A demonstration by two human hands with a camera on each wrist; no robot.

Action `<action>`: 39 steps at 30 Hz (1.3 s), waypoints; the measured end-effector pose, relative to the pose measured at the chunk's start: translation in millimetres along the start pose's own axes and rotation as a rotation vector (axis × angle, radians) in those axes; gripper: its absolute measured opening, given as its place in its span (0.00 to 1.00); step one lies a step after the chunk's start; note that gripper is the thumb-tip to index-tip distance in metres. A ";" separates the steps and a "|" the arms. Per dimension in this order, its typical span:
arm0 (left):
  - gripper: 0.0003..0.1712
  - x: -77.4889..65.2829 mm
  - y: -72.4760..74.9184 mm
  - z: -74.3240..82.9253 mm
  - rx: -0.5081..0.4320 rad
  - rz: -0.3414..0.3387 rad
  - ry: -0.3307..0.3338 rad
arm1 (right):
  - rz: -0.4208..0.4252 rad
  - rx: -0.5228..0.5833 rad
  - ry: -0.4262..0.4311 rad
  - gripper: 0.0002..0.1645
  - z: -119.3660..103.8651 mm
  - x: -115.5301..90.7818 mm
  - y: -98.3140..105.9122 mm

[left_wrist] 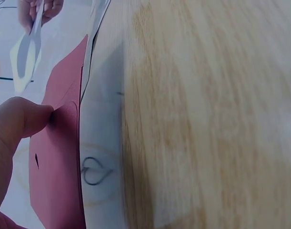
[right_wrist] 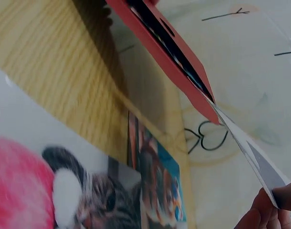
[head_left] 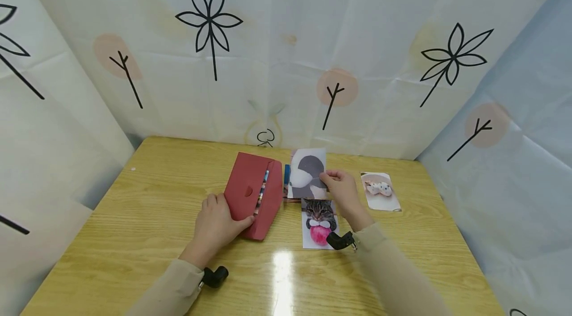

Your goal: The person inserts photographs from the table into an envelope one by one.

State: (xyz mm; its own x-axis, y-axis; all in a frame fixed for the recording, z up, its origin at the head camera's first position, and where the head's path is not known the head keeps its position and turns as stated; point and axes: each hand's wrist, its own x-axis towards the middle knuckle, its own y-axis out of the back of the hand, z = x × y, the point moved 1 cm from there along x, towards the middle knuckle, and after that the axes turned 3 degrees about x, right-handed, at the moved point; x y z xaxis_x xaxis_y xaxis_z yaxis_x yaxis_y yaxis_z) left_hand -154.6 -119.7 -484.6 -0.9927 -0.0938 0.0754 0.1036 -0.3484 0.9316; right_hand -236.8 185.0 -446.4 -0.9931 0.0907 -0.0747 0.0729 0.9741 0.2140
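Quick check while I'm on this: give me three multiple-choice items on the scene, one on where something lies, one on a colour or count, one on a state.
1. Where does the cat photo lie?
A. on the table, near the right wrist
B. inside the envelope
C. at the table's left edge

2. What colour is the envelope?
A. blue
B. red
C. white

3. What is the right hand doing?
A. lying flat on the table
B. pinching a grey photo
C. gripping the envelope

Answers:
1 A, it lies flat by the right wrist.
2 B, red in all views.
3 B, fingertips pinch the photo's edge, while the left hand holds the envelope.
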 end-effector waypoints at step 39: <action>0.55 -2.1 0.6 1.9 0.000 0.029 0.001 | -0.106 0.044 -0.048 0.11 12.9 -16.1 -45.4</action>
State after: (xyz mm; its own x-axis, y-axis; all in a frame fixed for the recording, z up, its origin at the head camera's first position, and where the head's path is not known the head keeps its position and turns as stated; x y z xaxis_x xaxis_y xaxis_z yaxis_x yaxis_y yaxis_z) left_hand -152.5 -117.9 -483.5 -0.9893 -0.1046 0.1017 0.1320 -0.3459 0.9289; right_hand -222.9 142.0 -467.5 -0.9900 -0.0050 -0.1413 -0.0278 0.9868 0.1598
